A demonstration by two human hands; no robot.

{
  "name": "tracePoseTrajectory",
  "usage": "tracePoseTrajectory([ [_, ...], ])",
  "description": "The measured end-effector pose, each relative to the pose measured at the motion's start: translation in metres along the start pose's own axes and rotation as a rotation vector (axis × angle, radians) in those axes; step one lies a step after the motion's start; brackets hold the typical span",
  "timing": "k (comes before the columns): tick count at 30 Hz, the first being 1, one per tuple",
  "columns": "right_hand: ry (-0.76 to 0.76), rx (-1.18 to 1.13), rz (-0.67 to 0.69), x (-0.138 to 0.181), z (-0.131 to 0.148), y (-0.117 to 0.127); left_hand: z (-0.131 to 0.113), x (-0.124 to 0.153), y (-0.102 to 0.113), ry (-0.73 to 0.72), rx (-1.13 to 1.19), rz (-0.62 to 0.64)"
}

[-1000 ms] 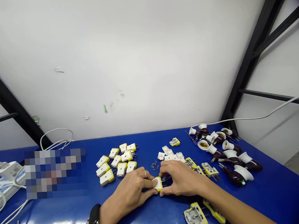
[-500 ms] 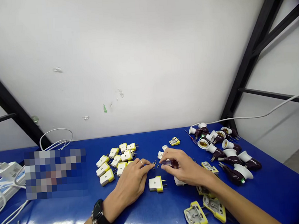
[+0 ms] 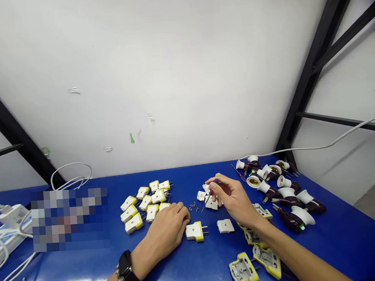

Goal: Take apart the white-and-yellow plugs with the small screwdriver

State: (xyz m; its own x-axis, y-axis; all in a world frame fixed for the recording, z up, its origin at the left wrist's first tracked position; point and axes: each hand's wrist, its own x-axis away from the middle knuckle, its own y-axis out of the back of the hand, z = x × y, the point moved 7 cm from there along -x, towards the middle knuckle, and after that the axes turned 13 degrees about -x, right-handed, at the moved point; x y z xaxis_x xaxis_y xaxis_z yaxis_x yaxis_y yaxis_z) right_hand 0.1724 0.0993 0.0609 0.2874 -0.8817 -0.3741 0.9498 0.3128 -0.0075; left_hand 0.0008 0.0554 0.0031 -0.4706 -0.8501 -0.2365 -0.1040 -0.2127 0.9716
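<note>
My right hand point(image 3: 232, 197) grips a small screwdriver point(image 3: 213, 189) by its dark purple handle, the thin shaft slanting down to the left toward the table. A few small screws point(image 3: 193, 207) lie between my hands. Resting on the blue table, my left hand point(image 3: 169, 226) has its fingers curled together beside the screws; the fingertips are hidden. A white-and-yellow plug point(image 3: 194, 231) lies just right of it, prongs pointing right. A loose white cover point(image 3: 225, 226) sits below my right hand, and another white cover point(image 3: 211, 202) is partly behind the screwdriver.
Several closed plugs point(image 3: 146, 202) are grouped on the left. Opened plug halves point(image 3: 243, 269) lie at the front right. Brown-and-white lamp holders point(image 3: 287, 193) and another screwdriver point(image 3: 238, 172) occupy the right. White cables and a power strip point(image 3: 9, 236) stand at the far left.
My right hand has lifted and turned, so the screwdriver's shaft now points down to the left. My left fingers have drawn back from the screws and curled in.
</note>
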Motion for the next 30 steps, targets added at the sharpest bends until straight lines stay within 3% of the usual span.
tracePoseTrajectory([
  [4,-0.091,-0.206,-0.004,-0.002,-0.009,-0.004,0.008,0.004,0.008,0.12,0.228,-0.088],
  [7,-0.122,-0.265,-0.014,-0.002,-0.011,-0.006,0.016,0.006,0.015,0.23,0.479,-0.185],
  [11,-0.118,-0.295,-0.05,-0.002,-0.012,-0.003,0.017,0.006,0.021,0.276,0.663,-0.25],
  [22,-0.074,-0.261,-0.086,-0.002,-0.006,0.0,0.019,0.006,0.02,0.293,0.695,-0.257],
  [30,-0.01,-0.185,0.001,0.004,0.002,-0.009,0.017,0.01,0.023,0.269,0.589,-0.34],
])
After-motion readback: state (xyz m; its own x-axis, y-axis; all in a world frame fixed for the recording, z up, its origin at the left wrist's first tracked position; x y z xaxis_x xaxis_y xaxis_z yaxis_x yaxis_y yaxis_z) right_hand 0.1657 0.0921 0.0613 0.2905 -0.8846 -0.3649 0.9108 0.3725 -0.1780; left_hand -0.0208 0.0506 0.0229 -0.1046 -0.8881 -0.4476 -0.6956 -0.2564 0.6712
